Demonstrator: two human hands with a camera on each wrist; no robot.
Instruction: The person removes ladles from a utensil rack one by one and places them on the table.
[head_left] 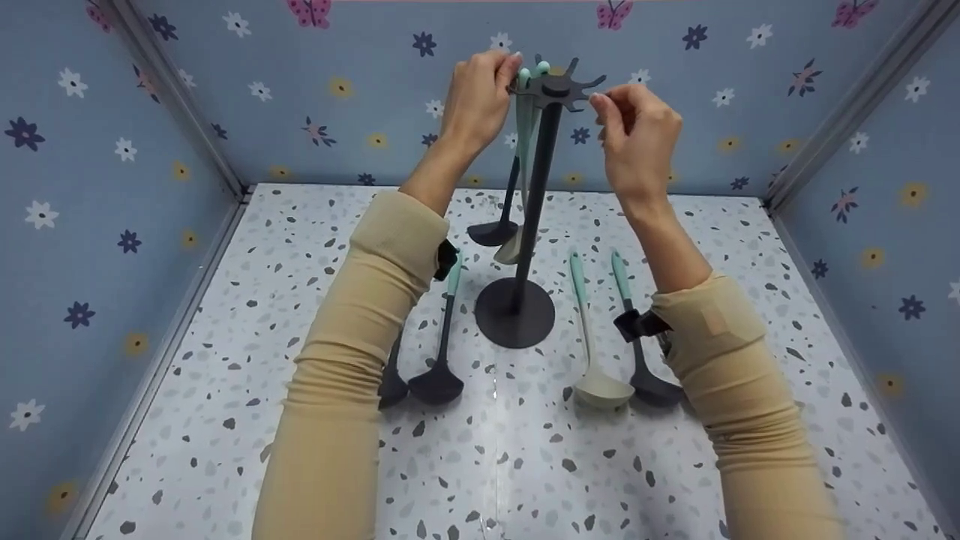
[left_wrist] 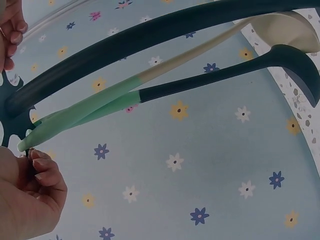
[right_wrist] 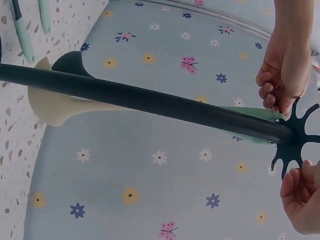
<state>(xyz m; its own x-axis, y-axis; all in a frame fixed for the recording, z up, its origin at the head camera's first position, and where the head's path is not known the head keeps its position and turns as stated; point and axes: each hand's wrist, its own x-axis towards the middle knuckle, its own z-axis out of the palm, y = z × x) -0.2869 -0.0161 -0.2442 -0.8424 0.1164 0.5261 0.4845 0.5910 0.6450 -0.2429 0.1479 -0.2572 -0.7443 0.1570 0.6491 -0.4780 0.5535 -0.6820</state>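
Observation:
A dark utensil stand rises from a round base, its top spreading into several hooks. Two mint-handled ladles hang on its left side: a black ladle and a cream ladle. Beside their handle ends, my left hand pinches one of the hooks between thumb and fingers. Across the top, my right hand pinches the tip of another hook on the right side. In the right wrist view the pole partly covers the hanging ladles.
Left of the base lie two black ladles, one in plain sight, the other partly behind my left sleeve. To the right lie a cream ladle and a black ladle. Flowered panels enclose the speckled table.

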